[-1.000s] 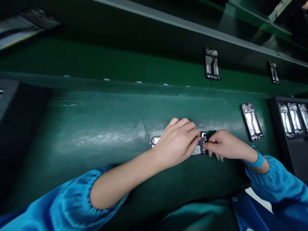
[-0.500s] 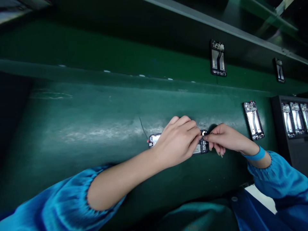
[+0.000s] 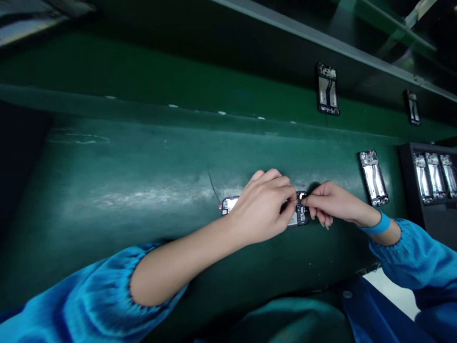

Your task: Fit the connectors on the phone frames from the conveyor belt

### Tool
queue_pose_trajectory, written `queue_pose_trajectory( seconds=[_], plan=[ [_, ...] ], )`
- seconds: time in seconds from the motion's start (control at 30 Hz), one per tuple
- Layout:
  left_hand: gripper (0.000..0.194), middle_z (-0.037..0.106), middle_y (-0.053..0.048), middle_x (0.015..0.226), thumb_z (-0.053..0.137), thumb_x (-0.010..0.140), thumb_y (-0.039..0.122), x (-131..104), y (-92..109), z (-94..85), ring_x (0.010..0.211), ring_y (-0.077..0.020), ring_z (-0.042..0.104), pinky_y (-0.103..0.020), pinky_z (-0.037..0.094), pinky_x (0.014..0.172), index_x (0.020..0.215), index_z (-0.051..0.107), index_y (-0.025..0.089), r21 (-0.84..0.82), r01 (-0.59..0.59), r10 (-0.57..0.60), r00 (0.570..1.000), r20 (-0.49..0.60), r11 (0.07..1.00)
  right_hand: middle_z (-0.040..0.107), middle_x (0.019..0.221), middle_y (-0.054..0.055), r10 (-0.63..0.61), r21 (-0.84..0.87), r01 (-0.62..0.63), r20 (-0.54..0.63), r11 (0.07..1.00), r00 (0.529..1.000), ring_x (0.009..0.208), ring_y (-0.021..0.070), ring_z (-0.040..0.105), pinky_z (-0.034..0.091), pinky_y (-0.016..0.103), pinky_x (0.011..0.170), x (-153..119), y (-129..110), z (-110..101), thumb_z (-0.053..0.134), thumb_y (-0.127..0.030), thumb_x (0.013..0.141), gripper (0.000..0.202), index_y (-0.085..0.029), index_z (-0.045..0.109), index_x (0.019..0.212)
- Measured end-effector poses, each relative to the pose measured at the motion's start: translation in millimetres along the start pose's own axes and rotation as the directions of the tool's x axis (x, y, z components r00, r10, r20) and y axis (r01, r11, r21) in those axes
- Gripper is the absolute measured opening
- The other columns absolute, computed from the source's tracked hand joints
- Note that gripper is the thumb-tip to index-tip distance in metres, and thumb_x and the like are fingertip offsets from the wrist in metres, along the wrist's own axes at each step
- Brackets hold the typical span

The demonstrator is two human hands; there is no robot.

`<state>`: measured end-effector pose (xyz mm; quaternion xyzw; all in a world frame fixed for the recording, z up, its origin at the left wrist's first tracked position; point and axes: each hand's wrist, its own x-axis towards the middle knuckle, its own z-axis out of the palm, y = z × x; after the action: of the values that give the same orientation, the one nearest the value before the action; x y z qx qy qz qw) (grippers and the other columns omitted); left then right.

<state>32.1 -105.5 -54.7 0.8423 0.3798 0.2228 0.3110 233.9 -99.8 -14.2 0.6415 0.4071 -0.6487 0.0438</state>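
Phone frame point(image 3: 303, 217): long axis left–right, centre. Left hand point(image 3: 262, 207) over its middle, grip unclear; right hand point(image 3: 332, 202) pinched closed at right end.

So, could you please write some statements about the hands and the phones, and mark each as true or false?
1. The left hand covers the middle of an opened phone. True.
2. A blue band is on the left wrist. False: it is on the right wrist.
3. The dark tray holds several opened phones. True.
4. The right hand is inside the tray. False: its fingertips are at the phone's end.
5. Both sleeves are blue. True.
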Motion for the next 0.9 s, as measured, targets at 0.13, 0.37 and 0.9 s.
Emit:
queue_pose_trajectory(
  seconds=[0.13,0.37,0.9],
  plan=[
    [0.022,0.063,-0.003,0.076,0.053,0.092,0.021,2.0,0.8,-1.3,0.086,-0.0214,0.052,-0.037,0.031,0.075,0.075,0.068,0.018,-0.005,0.014,-0.014,1.000,0.020,1.000,0.058,0.041,-0.004,-0.039,-0.071,0.036,-0.030,0.997,0.999,0.033,0.0066,0.055,0.044,0.013,0.036,-1.7,-1.2,-2.2,0.060,-0.019,0.093,0.038,-0.017,0.061,0.055],
    [0.021,0.064,-0.002,0.078,0.055,0.094,0.021,3.6,-0.3,-3.6,0.088,-0.0224,0.052,-0.037,0.031,0.076,0.078,0.069,0.019,-0.005,0.042,-0.042,0.997,0.066,0.999,0.058,0.042,-0.004,-0.060,-0.118,0.060,0.007,0.991,0.998,0.034,0.0067,0.054,0.044,0.014,0.037,1.0,-5.0,-4.9,0.063,-0.020,0.092,0.034,-0.017,0.064,0.058],
    [0.023,0.065,-0.008,0.090,0.045,0.101,0.019,9.9,-0.1,10.4,0.089,-0.0251,0.054,-0.039,0.034,0.074,0.087,0.063,0.016,0.279,-0.101,0.120,0.992,-0.050,0.955,0.046,0.038,-0.004,-0.260,-0.393,0.204,-0.095,0.897,0.961,0.038,0.0076,0.043,0.030,0.023,0.042,0.6,-2.0,-0.7,0.058,-0.025,0.091,0.043,-0.018,0.058,0.048]
  ],
)
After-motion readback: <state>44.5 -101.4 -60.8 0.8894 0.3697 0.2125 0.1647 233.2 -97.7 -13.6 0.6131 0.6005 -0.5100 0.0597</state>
